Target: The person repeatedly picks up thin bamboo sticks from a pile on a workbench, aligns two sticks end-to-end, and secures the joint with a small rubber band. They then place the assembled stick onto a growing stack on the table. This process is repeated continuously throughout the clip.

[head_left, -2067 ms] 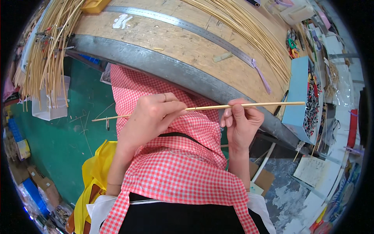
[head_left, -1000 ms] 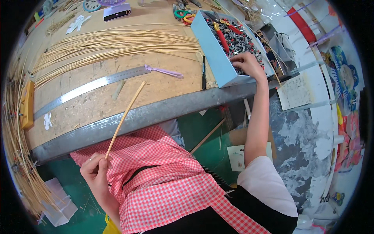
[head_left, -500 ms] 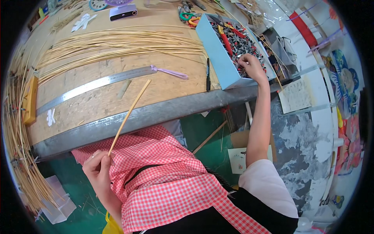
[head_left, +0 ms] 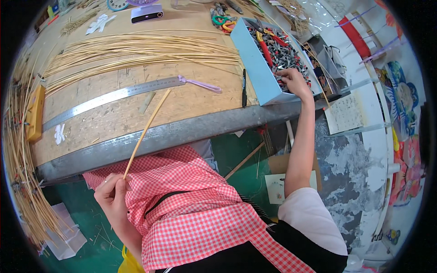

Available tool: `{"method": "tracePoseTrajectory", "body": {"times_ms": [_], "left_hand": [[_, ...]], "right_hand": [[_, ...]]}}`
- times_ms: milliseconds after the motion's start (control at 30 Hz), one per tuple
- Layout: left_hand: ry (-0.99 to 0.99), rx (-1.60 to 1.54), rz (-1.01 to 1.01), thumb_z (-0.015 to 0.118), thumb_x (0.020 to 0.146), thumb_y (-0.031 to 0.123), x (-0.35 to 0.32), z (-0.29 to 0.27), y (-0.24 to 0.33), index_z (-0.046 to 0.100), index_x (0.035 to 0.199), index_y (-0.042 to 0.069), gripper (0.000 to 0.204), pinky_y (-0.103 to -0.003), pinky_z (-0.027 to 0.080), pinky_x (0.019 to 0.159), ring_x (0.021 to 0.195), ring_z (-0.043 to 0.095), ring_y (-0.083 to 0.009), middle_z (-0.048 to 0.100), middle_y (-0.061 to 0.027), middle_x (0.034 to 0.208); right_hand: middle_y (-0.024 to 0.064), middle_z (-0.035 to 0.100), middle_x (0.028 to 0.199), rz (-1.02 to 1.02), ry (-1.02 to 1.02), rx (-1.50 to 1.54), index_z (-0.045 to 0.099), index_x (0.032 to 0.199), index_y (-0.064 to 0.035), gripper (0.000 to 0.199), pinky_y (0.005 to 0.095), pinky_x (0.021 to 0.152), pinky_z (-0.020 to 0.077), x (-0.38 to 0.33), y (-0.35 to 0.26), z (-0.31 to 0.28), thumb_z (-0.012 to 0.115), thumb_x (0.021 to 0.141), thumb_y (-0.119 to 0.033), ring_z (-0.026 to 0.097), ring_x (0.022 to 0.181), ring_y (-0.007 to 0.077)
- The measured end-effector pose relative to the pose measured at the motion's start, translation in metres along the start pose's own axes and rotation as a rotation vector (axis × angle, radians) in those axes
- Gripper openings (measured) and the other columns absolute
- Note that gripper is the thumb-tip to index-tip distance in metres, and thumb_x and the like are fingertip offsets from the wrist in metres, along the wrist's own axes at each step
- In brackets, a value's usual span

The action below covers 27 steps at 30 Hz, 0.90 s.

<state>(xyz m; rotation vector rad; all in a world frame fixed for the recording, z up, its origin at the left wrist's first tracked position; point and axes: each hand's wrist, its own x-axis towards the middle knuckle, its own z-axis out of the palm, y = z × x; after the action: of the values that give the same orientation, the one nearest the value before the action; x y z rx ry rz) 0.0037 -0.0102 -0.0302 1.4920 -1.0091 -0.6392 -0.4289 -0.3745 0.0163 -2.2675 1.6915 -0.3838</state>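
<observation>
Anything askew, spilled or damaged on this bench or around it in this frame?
Nothing is clearly damaged. Loose bamboo strips hang over the bench's left edge toward the green floor, where small offcuts lie scattered. The left hand holds one thin strip tilted up over the bench edge; the right hand is in the blue tray of small tools.

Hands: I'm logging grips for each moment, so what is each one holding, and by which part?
The left hand pinches a thin bamboo strip at its lower end. The right hand reaches into the blue box of small tools; whether it grips one cannot be told.

Matt bamboo strip (head_left: 146, 132), scuffed wooden tabletop (head_left: 114, 113), glossy steel ruler (head_left: 114, 96)
</observation>
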Motion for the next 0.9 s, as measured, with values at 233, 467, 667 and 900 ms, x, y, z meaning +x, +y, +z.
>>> {"method": "tracePoseTrajectory", "body": {"times_ms": [233, 467, 667, 900], "left_hand": [[0.009, 0.07, 0.02, 0.056, 0.081, -0.004, 0.003, 0.001, 0.011, 0.064, 0.08, -0.009, 0.009, -0.021, 0.036, 0.051, 0.058, 0.05, -0.0089, 0.056, -0.0053, 0.064], [0.003, 0.195, 0.044, 0.061, 0.081, 0.001, 0.005, 0.0, 0.007, 0.066, 0.082, -0.004, 0.007, -0.026, 0.04, 0.05, 0.055, 0.056, -0.0145, 0.059, -0.0087, 0.062], [0.07, 0.195, 0.107, 0.06, 0.08, -0.002, 0.002, 0.003, 0.003, 0.067, 0.083, -0.004, 0.007, -0.023, 0.04, 0.05, 0.056, 0.055, -0.011, 0.059, -0.0063, 0.063], [0.135, 0.243, 0.15, 0.063, 0.079, -0.001, 0.004, 0.009, 0.005, 0.067, 0.083, -0.004, 0.006, -0.025, 0.041, 0.051, 0.056, 0.057, -0.014, 0.06, -0.0084, 0.063]], "right_hand": [[0.0167, 0.062, 0.097, -0.174, 0.596, -0.169, 0.069, 0.094, -0.003, 0.019, 0.0344, 0.079, 0.0474, 0.003, 0.034, -0.002, 0.067, 0.076, -0.008, 0.061, 0.087, 0.029], [0.0053, 0.063, 0.078, -0.139, 0.711, 0.567, 0.064, 0.11, 0.0024, 0.023, 0.023, 0.057, 0.0449, -0.068, -0.092, 0.02, 0.051, 0.094, -0.007, 0.051, 0.061, 0.0072], [0.0125, 0.064, 0.091, -0.115, -0.224, 1.355, 0.059, 0.112, 0.0072, 0.026, 0.0279, 0.067, 0.0517, -0.137, -0.243, 0.126, 0.054, 0.087, 0.004, 0.064, 0.07, 0.0174], [0.0132, 0.062, 0.082, -0.298, -0.543, 1.272, 0.06, 0.108, 0.0091, 0.023, 0.0235, 0.057, 0.0507, -0.171, -0.291, 0.17, 0.054, 0.086, 0.008, 0.061, 0.062, 0.0142]]}}
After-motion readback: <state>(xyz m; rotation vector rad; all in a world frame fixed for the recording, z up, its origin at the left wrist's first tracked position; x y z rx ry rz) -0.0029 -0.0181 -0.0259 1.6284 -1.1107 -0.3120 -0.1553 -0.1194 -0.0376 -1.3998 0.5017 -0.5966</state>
